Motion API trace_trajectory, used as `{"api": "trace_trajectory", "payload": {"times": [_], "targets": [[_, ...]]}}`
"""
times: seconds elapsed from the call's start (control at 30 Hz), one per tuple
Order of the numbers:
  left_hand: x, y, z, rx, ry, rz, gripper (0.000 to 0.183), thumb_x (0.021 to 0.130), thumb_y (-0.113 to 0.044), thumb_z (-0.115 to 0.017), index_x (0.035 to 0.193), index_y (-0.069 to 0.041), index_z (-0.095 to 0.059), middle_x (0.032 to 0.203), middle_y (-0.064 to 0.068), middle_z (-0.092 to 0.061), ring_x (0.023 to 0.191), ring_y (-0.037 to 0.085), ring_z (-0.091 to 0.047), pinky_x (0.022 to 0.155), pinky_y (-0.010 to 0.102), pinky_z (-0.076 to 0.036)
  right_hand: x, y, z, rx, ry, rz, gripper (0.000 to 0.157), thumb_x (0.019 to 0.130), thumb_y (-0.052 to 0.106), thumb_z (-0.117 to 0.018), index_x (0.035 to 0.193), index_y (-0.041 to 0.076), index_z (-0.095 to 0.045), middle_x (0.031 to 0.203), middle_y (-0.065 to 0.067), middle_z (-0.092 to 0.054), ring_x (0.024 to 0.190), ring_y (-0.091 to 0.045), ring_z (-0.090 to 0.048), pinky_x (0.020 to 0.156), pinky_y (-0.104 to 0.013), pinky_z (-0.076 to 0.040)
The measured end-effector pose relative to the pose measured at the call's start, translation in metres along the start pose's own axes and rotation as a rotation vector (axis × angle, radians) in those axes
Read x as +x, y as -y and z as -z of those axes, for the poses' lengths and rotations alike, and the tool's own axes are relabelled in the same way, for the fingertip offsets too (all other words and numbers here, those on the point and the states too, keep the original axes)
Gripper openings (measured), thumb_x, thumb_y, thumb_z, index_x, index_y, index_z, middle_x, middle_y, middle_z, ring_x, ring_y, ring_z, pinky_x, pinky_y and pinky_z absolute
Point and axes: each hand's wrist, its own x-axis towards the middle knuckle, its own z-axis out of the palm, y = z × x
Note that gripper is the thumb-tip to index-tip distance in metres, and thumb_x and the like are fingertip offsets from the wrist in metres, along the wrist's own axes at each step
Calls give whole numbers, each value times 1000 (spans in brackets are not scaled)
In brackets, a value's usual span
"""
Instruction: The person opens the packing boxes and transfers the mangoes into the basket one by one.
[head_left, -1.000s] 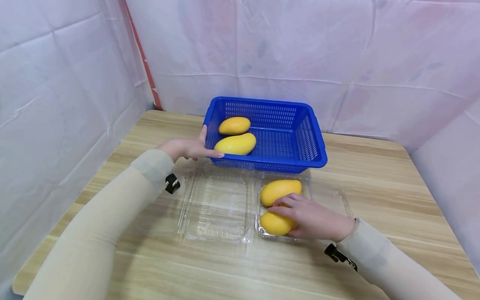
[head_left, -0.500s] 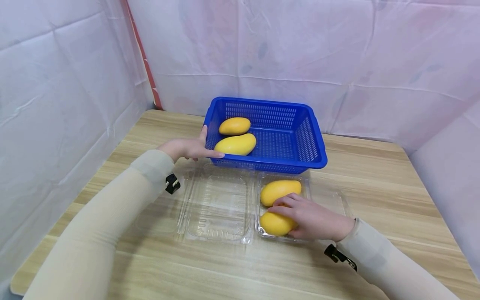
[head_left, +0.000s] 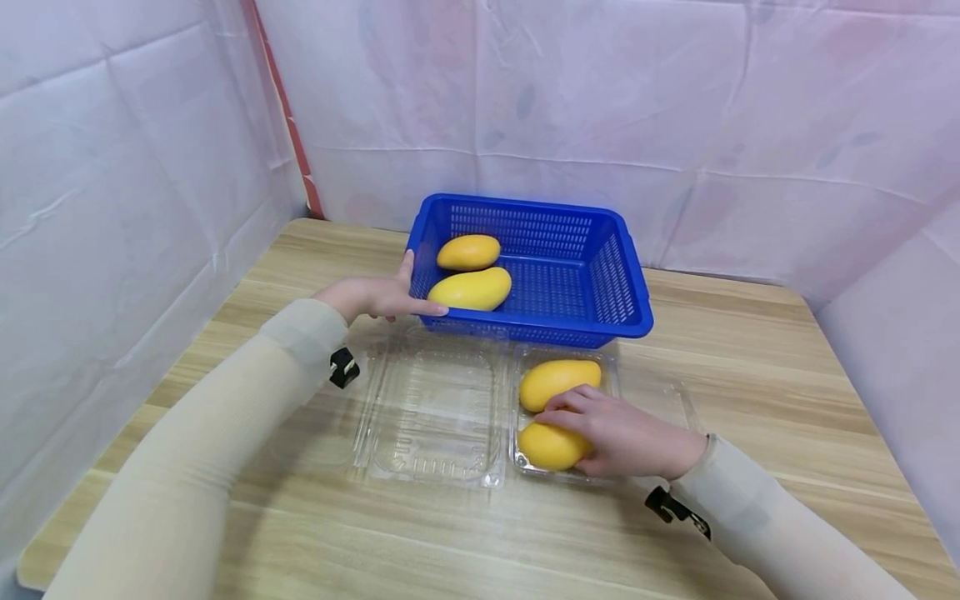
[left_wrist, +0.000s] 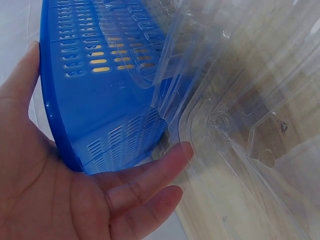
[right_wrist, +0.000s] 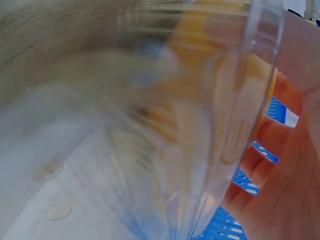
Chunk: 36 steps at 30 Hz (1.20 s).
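Note:
My left hand (head_left: pixel 378 296) rests against the front left corner of a blue plastic basket (head_left: pixel 585 321). Its thumb and a finger lie along the rim, while the other fingers extend loosely below it, as the left wrist view shows. Two yellow mangoes, a rear one (head_left: pixel 468 252) and a front one (head_left: pixel 472 289), lie at the basket's left. With curled fingers, my right hand (head_left: pixel 626 433) holds the nearer mango (head_left: pixel 551 447) inside a clear plastic clamshell (head_left: pixel 517 475). A farther mango (head_left: pixel 558 385) lies beside it there. Clear plastic blurs much of the right wrist view.
A second clear clamshell (head_left: pixel 438 417) lies unfolded to the left of the filled one, in front of the basket. Everything stands on a wooden table (head_left: pixel 420 542). Pale cloth sheets (head_left: pixel 585 108) hang behind and at both sides.

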Motion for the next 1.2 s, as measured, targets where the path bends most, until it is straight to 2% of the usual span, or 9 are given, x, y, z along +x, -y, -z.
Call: {"api": "trace_trajectory", "payload": {"times": [0.33, 0.57, 0.83, 1.2], "targets": [[0, 0, -1, 1, -10, -2, 126, 74, -71, -57, 134, -20, 41, 152, 15, 21, 115, 38, -50, 100, 55, -32, -1, -2, -1, -1, -21, 12, 63, 64, 18, -81, 123, 12, -59, 119, 0, -56, 107, -19, -48, 90, -40, -44], [-2, -1, -1, 3, -12, 0, 125, 75, -71, -56, 133, -19, 42, 152, 16, 18, 115, 37, -49, 100, 53, -32, -1, -3, -1, 8, 0, -7, 61, 67, 19, -80, 124, 14, -59, 121, 2, -55, 108, -17, -47, 92, -39, -43], [-2, 0, -2, 9, -15, -2, 126, 74, -72, -55, 134, -19, 41, 153, 16, 17, 115, 36, -50, 100, 52, -33, 0, -3, 0, 0, 14, 13, 62, 67, 16, -81, 124, 11, -58, 121, -1, -55, 108, -21, -48, 91, -41, -43], [-2, 1, -2, -6, -22, -19, 125, 75, -71, -56, 134, -19, 41, 152, 15, 20, 115, 37, -50, 100, 53, -33, 2, -3, 2, -10, -8, 17, 64, 61, 15, -80, 121, 12, -59, 119, 1, -55, 107, -18, -47, 92, -40, -43]]}}
